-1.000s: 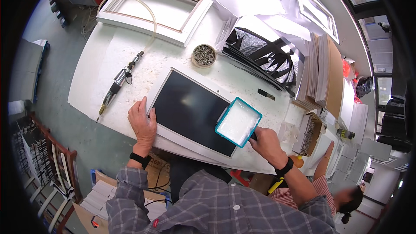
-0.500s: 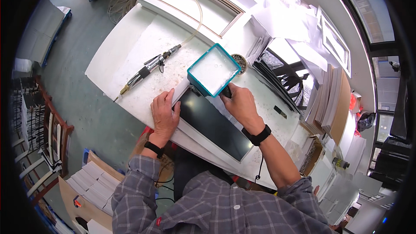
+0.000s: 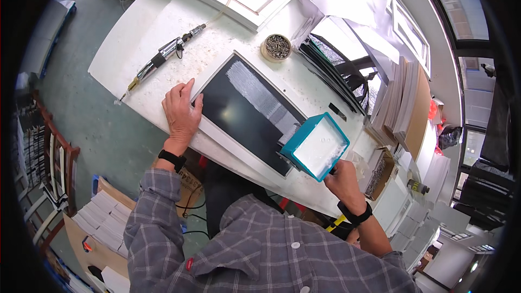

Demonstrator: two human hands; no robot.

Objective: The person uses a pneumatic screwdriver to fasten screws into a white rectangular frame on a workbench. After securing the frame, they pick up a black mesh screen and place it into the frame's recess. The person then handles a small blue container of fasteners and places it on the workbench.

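A teal-rimmed open box of white liquid glue, a glue spreader point(image 3: 316, 149), is tilted over the right end of a dark panel point(image 3: 228, 103). My right hand point(image 3: 344, 184) is closed round its handle, which is mostly hidden by the fingers. A streaky whitish band of glue point(image 3: 255, 89) runs along the panel's far side; the near side is dark and glossy. A white frame point(image 3: 234, 152) borders the panel. At the panel's left end my left hand point(image 3: 182, 111) lies with fingers stretched out and thumb apart, touching the frame's edge.
On the white table point(image 3: 135, 38) lie an air screwdriver point(image 3: 160, 57) with a hose and a round tub of small metal pieces point(image 3: 276, 48). Behind is a larger white frame point(image 3: 252, 16). Stacked boards point(image 3: 393, 100) and dark strips point(image 3: 328, 70) stand right.
The spreader has moved right and toward me along the panel, and a whitish glue band now shows behind it. My left hand stays at the frame's left end. The whole view has shifted somewhat.
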